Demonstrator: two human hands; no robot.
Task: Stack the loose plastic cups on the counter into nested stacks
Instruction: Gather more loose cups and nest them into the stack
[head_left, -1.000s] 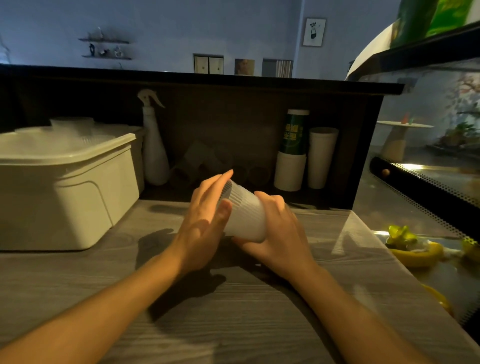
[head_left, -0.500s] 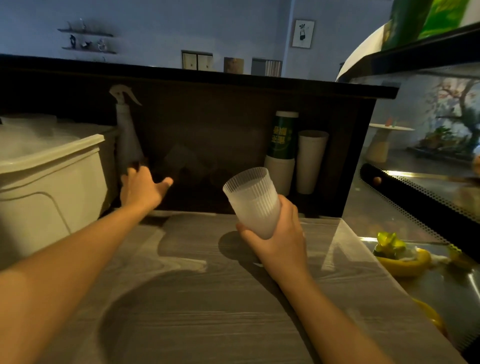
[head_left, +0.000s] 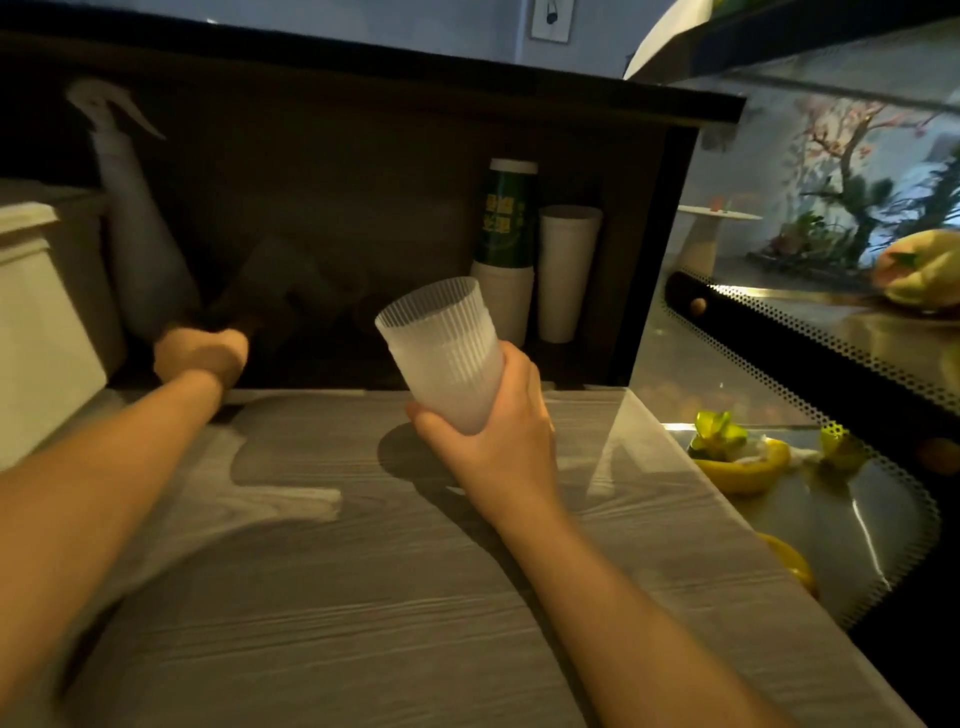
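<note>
My right hand (head_left: 501, 434) grips a nested stack of ribbed frosted plastic cups (head_left: 441, 343) by its lower part and holds it tilted above the grey wood-grain counter (head_left: 363, 597), mouth up and to the left. My left hand (head_left: 200, 353) reaches into the dark recess at the back of the counter. Its fingers are blurred and lost in shadow there. Faint translucent cups (head_left: 278, 283) lie in that recess just beyond the hand; I cannot tell whether it touches one.
A spray bottle (head_left: 137, 234) stands at the left of the recess beside a white plastic bin (head_left: 31, 322). Tall stacks of white and green paper cups (head_left: 506, 249) stand at the right of the recess. A glass display case (head_left: 810, 415) with yellow food borders the counter's right edge.
My left hand left the stack and reached forward-left, going deeper into the recess near the spray bottle. My right hand turned the stack more upright and keeps holding it.
</note>
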